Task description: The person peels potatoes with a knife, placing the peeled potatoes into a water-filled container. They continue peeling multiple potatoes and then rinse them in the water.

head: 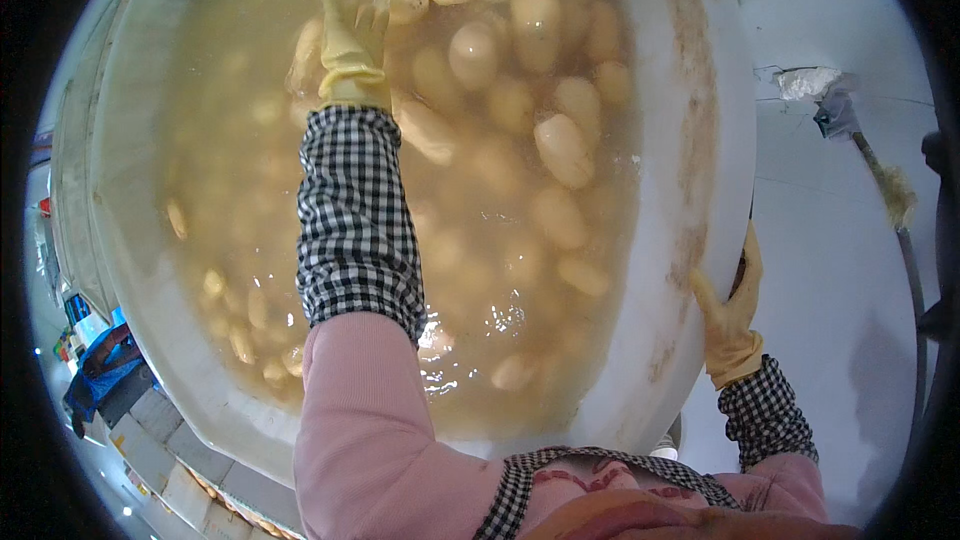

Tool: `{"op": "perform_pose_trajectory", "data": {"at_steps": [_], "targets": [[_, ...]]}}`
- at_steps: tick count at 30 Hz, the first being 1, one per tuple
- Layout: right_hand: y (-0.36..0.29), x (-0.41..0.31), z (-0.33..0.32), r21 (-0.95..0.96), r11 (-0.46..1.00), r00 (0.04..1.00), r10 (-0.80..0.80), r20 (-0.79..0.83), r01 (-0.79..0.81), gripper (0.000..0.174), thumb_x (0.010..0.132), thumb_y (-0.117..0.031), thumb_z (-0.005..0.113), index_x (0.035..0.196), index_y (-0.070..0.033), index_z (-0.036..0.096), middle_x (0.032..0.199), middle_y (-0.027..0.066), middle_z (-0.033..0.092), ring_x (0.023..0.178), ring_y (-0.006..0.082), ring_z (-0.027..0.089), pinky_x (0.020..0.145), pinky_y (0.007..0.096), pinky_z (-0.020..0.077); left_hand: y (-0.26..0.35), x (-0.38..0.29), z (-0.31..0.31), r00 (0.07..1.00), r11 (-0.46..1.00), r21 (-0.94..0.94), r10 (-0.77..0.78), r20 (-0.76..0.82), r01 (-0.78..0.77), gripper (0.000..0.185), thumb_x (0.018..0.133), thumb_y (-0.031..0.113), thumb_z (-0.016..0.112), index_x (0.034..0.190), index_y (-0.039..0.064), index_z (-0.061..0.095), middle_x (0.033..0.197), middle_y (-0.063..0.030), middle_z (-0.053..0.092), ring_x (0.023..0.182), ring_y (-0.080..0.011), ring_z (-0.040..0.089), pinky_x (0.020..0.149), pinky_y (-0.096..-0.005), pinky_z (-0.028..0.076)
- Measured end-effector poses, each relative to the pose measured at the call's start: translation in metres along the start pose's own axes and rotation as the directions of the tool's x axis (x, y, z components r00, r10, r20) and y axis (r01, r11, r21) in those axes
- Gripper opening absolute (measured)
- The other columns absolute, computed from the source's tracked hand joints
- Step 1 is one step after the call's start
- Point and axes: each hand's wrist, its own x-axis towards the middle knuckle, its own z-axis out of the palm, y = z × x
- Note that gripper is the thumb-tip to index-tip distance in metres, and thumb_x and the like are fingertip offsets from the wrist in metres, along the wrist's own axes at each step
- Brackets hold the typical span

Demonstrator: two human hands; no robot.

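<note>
A big white tub (660,165) holds cloudy brown water with many pale, peeled-looking potatoes (564,151), some floating, others under the surface. My left hand (354,52), in a yellow rubber glove, reaches to the tub's far part, fingertips at the water among the potatoes; its fingers look spread, and whether it grips anything is unclear. Beside it lies a long potato (427,131). My right hand (731,307), also gloved, rests at the tub's right rim, thumb on the inner side and fingers outside; a dark thing shows between thumb and fingers, too hidden to name.
On the right, a pole (911,277) with wrapped material leans near a pale wall. At the lower left are grey blocks or crates (199,454) and a blue bag (101,375). A grey panel (82,150) stands beyond the tub's left side.
</note>
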Motion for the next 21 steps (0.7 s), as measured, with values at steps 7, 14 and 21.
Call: {"op": "perform_pose_trajectory", "data": {"at_steps": [7,14,21], "targets": [[-0.02,-0.002,-0.005,0.037,0.993,0.994,0.111,-0.015,-0.11,0.091,0.095,-0.014,0.085,0.169,-0.002,0.033,0.158,0.0196,0.053,0.143,0.0313,0.056,0.123,0.0456,0.047,0.02,-0.157,-0.107,0.986,0.55,0.835,0.152,-0.067,-0.028,0.048,0.112,0.03,0.068,0.149,0.0,0.063,0.156,-0.0183,0.06,0.15,-0.0286,0.054,0.121,-0.038,0.048],[-0.008,0.031,0.018,0.231,0.957,0.984,0.176,0.03,-0.178,0.079,0.103,-0.012,0.076,0.168,-0.001,0.032,0.162,0.0215,0.049,0.138,0.0327,0.058,0.109,0.0475,0.0599,0.1,-0.349,-0.326,0.757,-0.159,0.817,0.505,-0.415,0.554,0.049,0.111,0.035,0.066,0.152,0.008,0.063,0.16,-0.0152,0.058,0.148,-0.0294,0.055,0.121,-0.0407,0.047],[0.015,0.054,0.028,0.089,0.989,0.993,0.117,-0.032,-0.114,0.081,0.106,-0.016,0.076,0.169,0.0,0.028,0.167,0.0219,0.042,0.14,0.0323,0.056,0.112,0.0456,0.0577,0.212,-0.47,-0.449,0.775,-0.828,0.288,0.248,-0.582,0.482,0.062,0.114,0.041,0.05,0.171,0.017,0.038,0.162,-0.0096,0.06,0.15,-0.0265,0.053,0.134,-0.0406,0.03]]}}
